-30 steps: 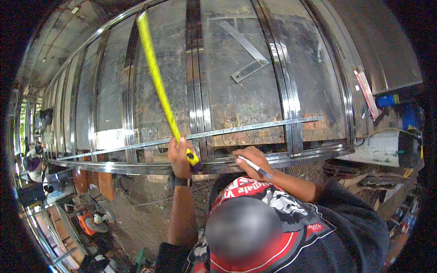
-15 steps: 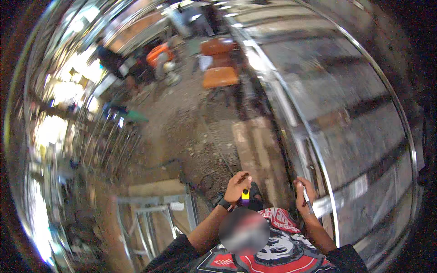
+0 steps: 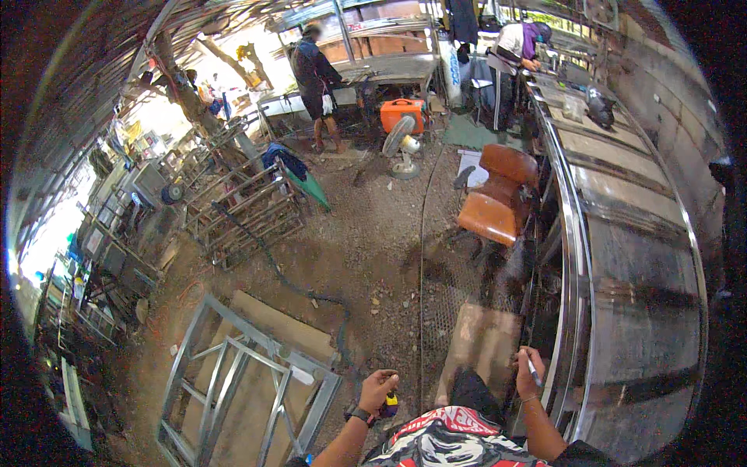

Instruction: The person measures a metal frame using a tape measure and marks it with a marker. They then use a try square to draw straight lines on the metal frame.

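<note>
My left hand [image 3: 377, 392] is closed around a small yellow and dark tape measure [image 3: 391, 405] in front of my body. Fingers hide part of its case. My right hand [image 3: 529, 378] grips a slim whitish marker pen [image 3: 534, 373] beside the long workbench [image 3: 580, 303] on my right. Neither hand touches the bench. Left of my left hand, a welded grey metal frame [image 3: 181, 366] lies on brown board [image 3: 299, 325] on the ground.
An orange-brown chair [image 3: 490, 214] stands ahead beside the bench. Farther off are a pedestal fan [image 3: 403, 148], an orange machine [image 3: 402, 115] and two people working [image 3: 315, 78]. A dark hose [image 3: 272, 265] crosses the gravelly floor. Metal racks [image 3: 241, 210] stand on the left.
My view has swung rightward and up, and the blur has gone. The metal frame and chair now show fully. Both hands appear lower in view, still holding the tape measure and the pen.
</note>
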{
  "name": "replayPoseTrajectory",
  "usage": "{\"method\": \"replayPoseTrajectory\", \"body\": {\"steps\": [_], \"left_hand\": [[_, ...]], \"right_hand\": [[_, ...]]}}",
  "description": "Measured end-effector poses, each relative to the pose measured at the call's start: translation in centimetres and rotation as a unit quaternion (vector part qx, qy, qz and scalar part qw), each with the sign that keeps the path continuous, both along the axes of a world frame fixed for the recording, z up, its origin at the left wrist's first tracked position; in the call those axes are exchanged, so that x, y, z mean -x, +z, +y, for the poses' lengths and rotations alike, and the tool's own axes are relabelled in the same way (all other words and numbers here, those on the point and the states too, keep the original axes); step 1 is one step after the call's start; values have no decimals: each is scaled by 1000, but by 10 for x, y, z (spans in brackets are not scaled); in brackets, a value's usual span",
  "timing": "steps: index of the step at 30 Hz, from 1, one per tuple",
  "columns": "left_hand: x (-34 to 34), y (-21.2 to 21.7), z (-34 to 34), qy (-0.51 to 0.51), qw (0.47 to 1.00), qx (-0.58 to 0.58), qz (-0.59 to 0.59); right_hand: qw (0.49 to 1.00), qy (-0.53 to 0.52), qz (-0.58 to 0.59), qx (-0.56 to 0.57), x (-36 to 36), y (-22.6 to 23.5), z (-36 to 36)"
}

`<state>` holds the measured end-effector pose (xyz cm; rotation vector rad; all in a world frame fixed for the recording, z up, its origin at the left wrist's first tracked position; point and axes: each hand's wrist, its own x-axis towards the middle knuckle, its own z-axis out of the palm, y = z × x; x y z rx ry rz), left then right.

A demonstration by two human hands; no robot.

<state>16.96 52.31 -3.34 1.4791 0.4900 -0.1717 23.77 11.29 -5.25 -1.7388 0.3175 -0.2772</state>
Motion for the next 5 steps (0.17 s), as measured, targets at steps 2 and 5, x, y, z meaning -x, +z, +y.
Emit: {"method": "replayPoseTrajectory", "body": {"steps": [2, 5], "left_hand": [[-32, -2, -2, 34, 999, 16, 8], [-92, 12, 14, 44, 999, -26, -17]], "right_hand": [[1000, 9, -13, 0, -40, -16, 2], [998, 23, 45, 43, -105, 3, 11]]}}
